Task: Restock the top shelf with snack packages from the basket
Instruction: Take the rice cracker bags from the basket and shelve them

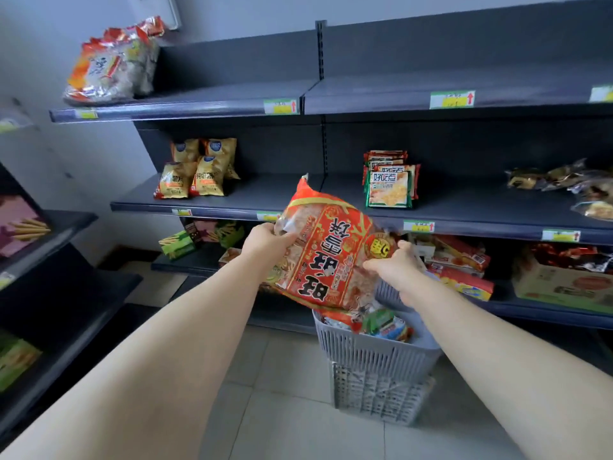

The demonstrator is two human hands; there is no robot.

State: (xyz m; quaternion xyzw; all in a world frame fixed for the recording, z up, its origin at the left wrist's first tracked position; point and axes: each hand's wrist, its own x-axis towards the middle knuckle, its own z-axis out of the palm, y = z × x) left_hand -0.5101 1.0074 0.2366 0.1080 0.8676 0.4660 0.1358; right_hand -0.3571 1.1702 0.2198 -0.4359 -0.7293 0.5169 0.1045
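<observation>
A large red and orange snack package [326, 250] is held in the air above the grey basket [371, 351], upside down and tilted. My left hand [265, 239] grips its left edge. My right hand [394, 265] grips its right edge. More snack packs [381, 322] lie inside the basket. The top shelf [205, 97] carries a few similar red-orange packages [111, 64] at its far left end; the rest of its board is bare.
The basket stands on a second upturned grey crate [378, 396] on the tiled floor. The middle shelf holds yellow chip bags [195, 171] and green-red packs [391, 180]. Lower shelves carry boxes and packets. Another dark shelf unit [49, 293] stands at the left.
</observation>
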